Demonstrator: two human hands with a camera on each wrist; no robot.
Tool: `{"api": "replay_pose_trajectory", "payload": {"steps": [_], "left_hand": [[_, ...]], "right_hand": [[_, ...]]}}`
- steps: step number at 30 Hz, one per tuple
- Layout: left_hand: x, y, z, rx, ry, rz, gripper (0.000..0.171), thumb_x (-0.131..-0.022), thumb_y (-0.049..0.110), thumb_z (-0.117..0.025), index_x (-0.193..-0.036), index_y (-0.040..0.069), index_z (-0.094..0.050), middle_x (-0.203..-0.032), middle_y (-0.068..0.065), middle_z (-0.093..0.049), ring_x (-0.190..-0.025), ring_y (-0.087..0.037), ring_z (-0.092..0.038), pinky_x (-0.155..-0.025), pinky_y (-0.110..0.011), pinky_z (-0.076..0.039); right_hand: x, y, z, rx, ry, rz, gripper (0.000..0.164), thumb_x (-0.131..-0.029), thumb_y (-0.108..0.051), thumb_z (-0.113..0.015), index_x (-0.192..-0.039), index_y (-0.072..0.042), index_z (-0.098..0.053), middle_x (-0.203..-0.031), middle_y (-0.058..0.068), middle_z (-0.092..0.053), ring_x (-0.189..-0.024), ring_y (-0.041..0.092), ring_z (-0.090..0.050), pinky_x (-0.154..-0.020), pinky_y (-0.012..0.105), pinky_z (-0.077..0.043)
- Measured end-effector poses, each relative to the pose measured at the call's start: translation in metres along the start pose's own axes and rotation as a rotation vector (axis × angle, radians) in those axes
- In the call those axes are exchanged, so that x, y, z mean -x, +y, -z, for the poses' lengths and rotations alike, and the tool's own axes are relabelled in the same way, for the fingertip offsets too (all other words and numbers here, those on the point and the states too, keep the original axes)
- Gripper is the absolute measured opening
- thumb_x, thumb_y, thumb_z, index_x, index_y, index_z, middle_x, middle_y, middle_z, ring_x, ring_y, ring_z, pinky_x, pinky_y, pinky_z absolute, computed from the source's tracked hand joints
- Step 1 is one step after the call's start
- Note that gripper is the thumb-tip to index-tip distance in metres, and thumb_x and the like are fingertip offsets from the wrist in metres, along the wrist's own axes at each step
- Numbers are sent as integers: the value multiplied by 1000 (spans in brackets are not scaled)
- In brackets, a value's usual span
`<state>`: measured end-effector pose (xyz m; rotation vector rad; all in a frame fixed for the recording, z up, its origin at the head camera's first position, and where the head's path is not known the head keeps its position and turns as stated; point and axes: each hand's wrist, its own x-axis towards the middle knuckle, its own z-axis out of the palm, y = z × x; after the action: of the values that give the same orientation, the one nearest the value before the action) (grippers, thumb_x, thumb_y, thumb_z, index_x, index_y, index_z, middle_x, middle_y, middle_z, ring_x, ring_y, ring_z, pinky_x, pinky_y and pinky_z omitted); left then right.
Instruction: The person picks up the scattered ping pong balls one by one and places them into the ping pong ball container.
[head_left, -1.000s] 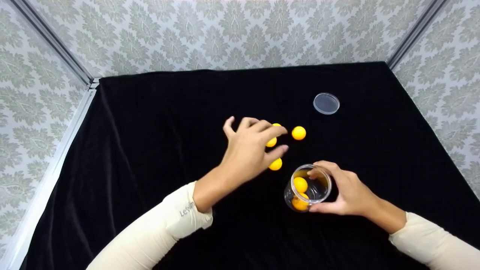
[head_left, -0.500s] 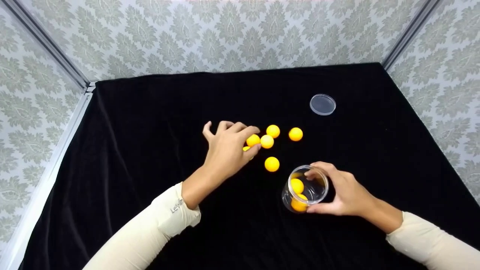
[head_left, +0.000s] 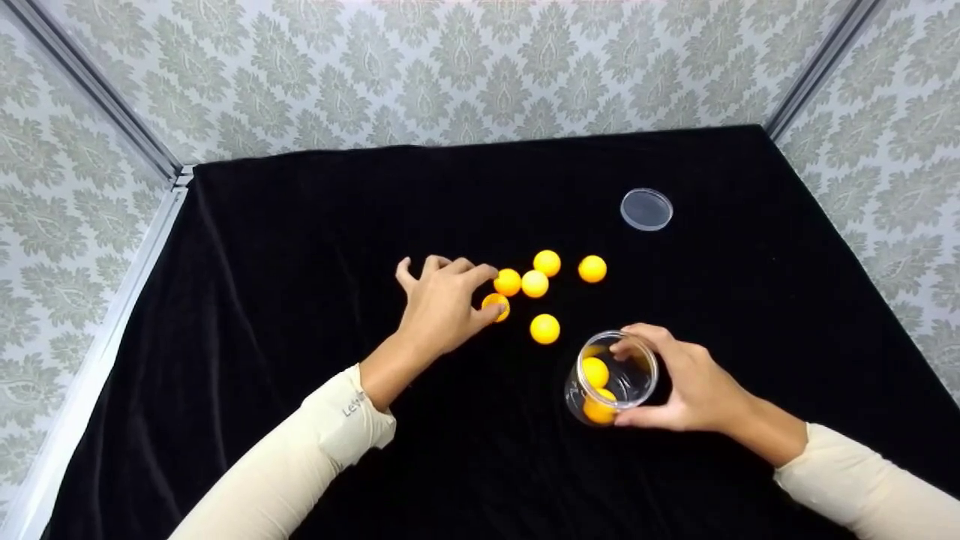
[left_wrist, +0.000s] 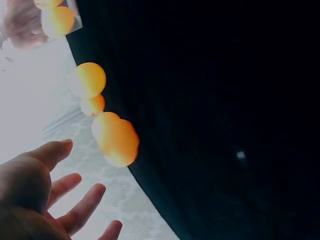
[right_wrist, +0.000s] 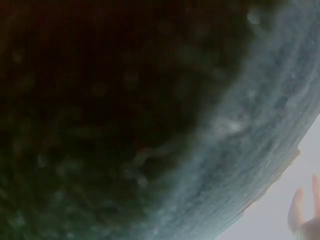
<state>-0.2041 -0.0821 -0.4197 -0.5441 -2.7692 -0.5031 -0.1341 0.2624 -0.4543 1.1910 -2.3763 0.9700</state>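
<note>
The left hand [head_left: 446, 304] has its fingers spread and holds nothing, just left of six yellow balls [head_left: 544, 329] on the desk [head_left: 337, 217]. Nearer, the right hand [head_left: 694, 382] grips a clear jar [head_left: 636, 384] with two balls inside. A round lid [head_left: 646, 209] lies far right.

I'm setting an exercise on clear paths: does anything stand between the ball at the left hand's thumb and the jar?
Yes. In the head view, another ball lies on the black cloth, along the straight line from the ball you mean to the jar. Lifting over it would probably clear it. The lid lies off that line.
</note>
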Motion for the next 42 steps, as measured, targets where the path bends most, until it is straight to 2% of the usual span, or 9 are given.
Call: {"api": "replay_pose_trajectory", "payload": {"steps": [6,20,31,37,42], "left_hand": [[4,-2,-11,-24,-79,-19,43,-82,50,-81,-119,30,-72,-108,3,-72,-115,-33,-59,-106,-79,-22],[8,-5,-26,-24,-95,-13,38,-81,37,-86,-116,32,-72,-107,5,-73,-113,-32,-60,-106,-81,-21],[10,-2,-24,-12,-62,-23,38,-82,37,-85,-117,30,-72,-107,4,-73,-112,-31,-61,-106,-80,-21],[10,8,-17,-1,-35,-42,38,-83,41,-83,-118,30,-73,-110,5,-73,-112,-29,-61,-106,-79,-23],[10,21,-9,20,20,-89,38,-82,41,-84,-116,30,-73,-108,4,-73,-110,-27,-61,-105,-79,-23]], "right_hand": [[0,0,0,-1,0,-2,106,-57,-44,-99,-140,-1,-50,-116,0,-73,-103,16,-72,-103,11,-43],[0,0,0,-12,2,5,105,-58,-43,-99,-139,0,-50,-116,2,-73,-103,17,-72,-102,11,-44],[-1,1,-1,-15,8,10,105,-57,-42,-100,-139,1,-50,-115,2,-73,-103,17,-72,-102,11,-44],[-1,0,-1,-12,1,2,105,-57,-43,-100,-139,0,-50,-116,1,-73,-103,17,-72,-103,11,-43],[0,0,-1,-19,3,-2,104,-57,-42,-100,-139,0,-50,-116,1,-72,-103,17,-72,-102,11,-44]]}}
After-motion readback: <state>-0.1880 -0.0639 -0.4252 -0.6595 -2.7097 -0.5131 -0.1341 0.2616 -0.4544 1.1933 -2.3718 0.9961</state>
